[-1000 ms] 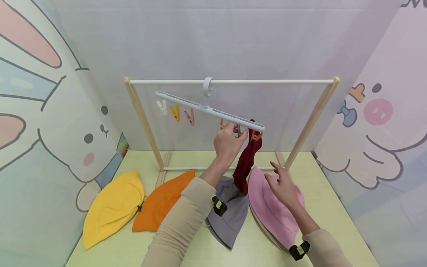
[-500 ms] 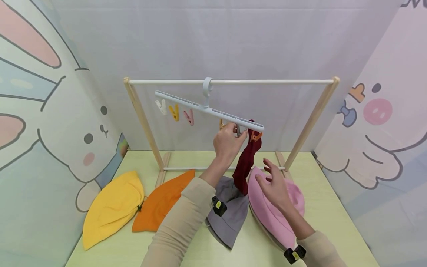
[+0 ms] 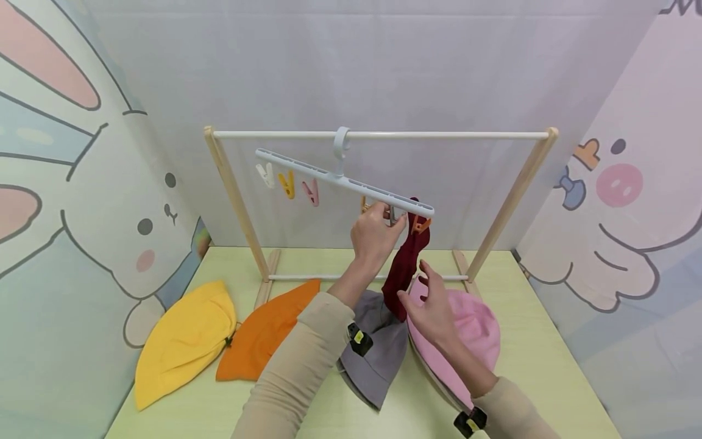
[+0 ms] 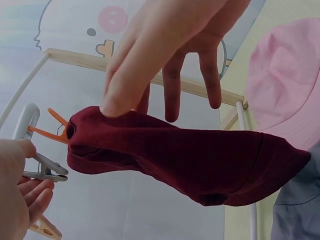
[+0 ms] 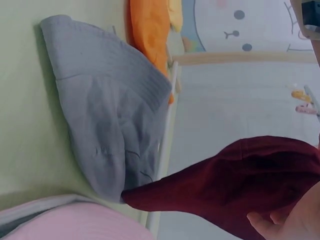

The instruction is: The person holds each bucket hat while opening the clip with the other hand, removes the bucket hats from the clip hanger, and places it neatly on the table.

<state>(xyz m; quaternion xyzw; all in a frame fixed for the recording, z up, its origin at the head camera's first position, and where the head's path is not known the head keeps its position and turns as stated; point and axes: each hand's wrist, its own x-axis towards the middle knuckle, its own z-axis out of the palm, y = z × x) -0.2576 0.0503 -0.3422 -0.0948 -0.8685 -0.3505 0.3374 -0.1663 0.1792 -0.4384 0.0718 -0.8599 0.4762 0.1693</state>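
Note:
My left hand [image 3: 375, 235] is just under the right half of a pale blue-grey hanger [image 3: 351, 183], pinching a grey clothespin [image 4: 47, 169] that is attached there. Beside that pin, an orange clothespin [image 3: 420, 225] grips a dark red bucket hat [image 3: 403, 268], which hangs folded and narrow, its lower end in front of a grey hat. My right hand [image 3: 433, 311], fingers spread and slightly bent, is at the hat's right side and holds nothing. In the left wrist view its fingertips overlap the hat's edge; whether they touch I cannot tell.
White, yellow and pink clothespins [image 3: 287, 184] hang on the hanger's left half. The hanger hooks over the white rail [image 3: 450, 135] of a wooden-legged rack. On the table lie yellow [image 3: 186, 341], orange [image 3: 269, 335], grey [image 3: 378, 360] and pink [image 3: 471, 329] bucket hats.
My right hand has moved left, from over the pink hat to beside the hanging dark red hat. My left hand stays at the grey clothespin.

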